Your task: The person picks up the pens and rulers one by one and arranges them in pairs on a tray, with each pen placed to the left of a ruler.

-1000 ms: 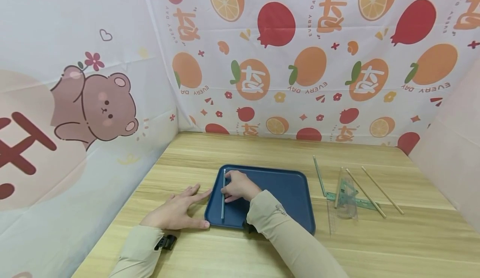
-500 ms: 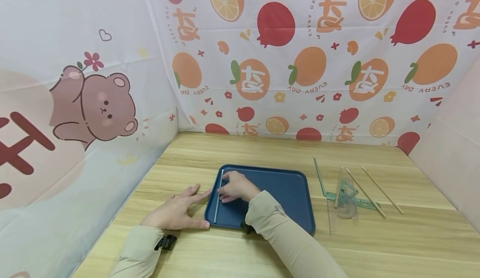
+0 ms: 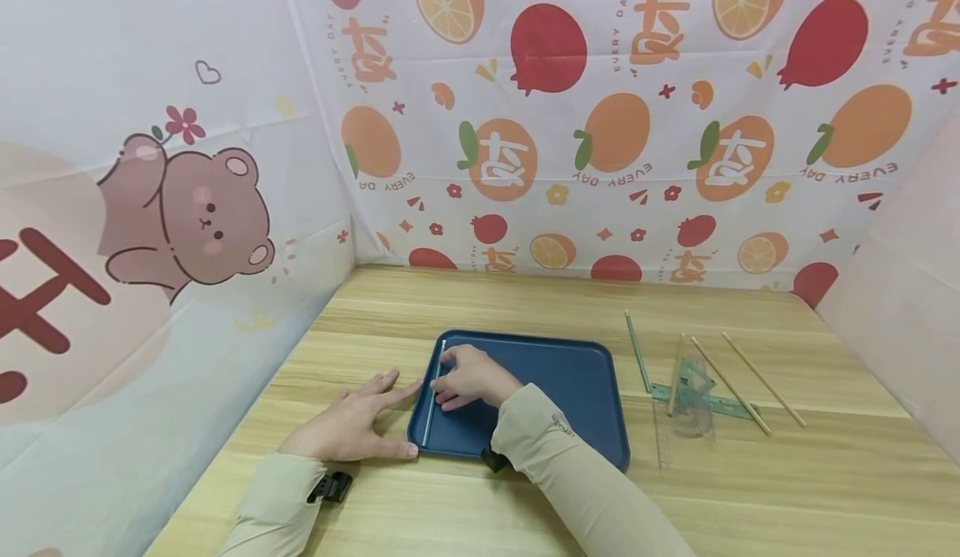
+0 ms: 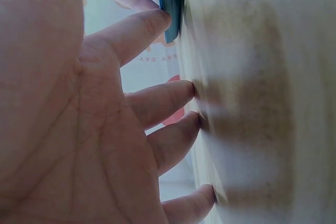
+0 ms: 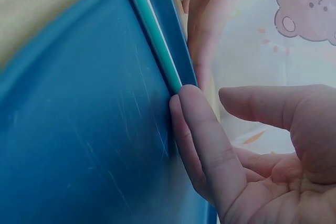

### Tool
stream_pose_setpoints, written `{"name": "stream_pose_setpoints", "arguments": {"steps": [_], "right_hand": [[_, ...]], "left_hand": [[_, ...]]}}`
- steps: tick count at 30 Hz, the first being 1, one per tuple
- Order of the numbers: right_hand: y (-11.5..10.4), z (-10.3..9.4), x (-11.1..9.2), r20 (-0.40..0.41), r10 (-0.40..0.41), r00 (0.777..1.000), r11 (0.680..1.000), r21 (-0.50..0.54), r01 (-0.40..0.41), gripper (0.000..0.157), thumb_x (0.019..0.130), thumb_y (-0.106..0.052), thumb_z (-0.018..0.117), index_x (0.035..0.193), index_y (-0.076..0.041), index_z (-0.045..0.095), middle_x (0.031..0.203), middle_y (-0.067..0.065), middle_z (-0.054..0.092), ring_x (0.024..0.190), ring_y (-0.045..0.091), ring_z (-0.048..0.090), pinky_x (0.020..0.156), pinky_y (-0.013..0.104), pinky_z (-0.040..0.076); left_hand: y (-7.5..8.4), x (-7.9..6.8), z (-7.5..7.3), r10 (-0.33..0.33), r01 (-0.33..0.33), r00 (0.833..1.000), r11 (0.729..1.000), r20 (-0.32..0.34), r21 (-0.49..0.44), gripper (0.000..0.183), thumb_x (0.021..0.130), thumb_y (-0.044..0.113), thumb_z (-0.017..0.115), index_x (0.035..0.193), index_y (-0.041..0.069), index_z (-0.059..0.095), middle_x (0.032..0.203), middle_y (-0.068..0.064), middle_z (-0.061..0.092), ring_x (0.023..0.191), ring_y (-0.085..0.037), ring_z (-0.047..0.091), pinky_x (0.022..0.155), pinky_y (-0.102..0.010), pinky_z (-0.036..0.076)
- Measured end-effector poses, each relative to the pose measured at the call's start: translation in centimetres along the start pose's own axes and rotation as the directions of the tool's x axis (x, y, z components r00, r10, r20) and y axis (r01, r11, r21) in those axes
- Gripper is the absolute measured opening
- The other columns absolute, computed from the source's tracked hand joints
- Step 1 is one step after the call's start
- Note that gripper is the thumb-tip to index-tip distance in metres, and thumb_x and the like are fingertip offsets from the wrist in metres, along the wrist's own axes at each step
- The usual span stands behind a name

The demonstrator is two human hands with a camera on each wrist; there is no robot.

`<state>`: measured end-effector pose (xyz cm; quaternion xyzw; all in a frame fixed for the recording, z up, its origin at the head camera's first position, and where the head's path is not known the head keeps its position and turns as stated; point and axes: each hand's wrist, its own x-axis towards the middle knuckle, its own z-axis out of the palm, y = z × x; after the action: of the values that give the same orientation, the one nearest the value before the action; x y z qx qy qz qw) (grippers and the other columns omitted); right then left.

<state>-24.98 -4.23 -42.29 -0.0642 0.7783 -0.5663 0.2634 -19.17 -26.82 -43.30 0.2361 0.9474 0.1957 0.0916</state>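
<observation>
A slim green pencil (image 3: 429,419) lies along the left side inside the blue tray (image 3: 555,382). In the right wrist view, the extended fingertips of my right hand (image 3: 476,379) touch the pencil (image 5: 155,38), while the thumb stands apart from it. My left hand (image 3: 341,425) is spread on the table at the tray's left edge. Its thumb reaches the near-left corner, and its index finger meets the left rim. The left wrist view shows one fingertip against the tray (image 4: 172,3) and the other fingers of the left hand (image 4: 105,119) on the table.
Right of the tray lie another green pencil (image 3: 637,353) and several wood-coloured pencils (image 3: 763,380). Among them are a green ruler (image 3: 735,408) and clear plastic drawing tools (image 3: 693,425), partly overlapping. Printed cloth (image 3: 555,190) hangs behind the wooden table (image 3: 480,515).
The green pencil has moved left across the tray to its left side, with my right hand shifting slightly left alongside. My left hand has stayed in place.
</observation>
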Motion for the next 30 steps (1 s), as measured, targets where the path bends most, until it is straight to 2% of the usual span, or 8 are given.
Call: {"name": "stream_pose_setpoints", "arguments": {"steps": [15,30], "right_hand": [[-0.1,-0.2,-0.7,0.007,-0.011,1.0,1.0,-0.013,0.011,0.063,0.101,-0.002,0.072,0.158,0.003,0.046,0.103,0.019,0.075,0.094,0.03,0.079,0.078,0.038,0.068],[0.4,-1.1,-1.1,0.023,-0.016,1.0,1.0,-0.02,0.016,0.061,0.102,-0.005,0.072,0.157,0.001,0.047,0.106,0.017,0.075,0.092,0.027,0.078,0.075,0.036,0.068]], "left_hand": [[0.1,-0.2,-0.1,-0.004,0.004,1.0,1.0,0.002,-0.001,0.102,0.082,0.071,0.082,0.166,0.028,0.044,0.172,-0.031,0.032,0.158,-0.057,0.03,0.11,-0.092,0.022],[0.0,0.0,0.0,0.001,-0.001,1.0,1.0,-0.003,-0.002,0.103,0.082,0.071,0.083,0.165,0.025,0.045,0.171,-0.032,0.033,0.157,-0.058,0.031,0.11,-0.093,0.022]]}}
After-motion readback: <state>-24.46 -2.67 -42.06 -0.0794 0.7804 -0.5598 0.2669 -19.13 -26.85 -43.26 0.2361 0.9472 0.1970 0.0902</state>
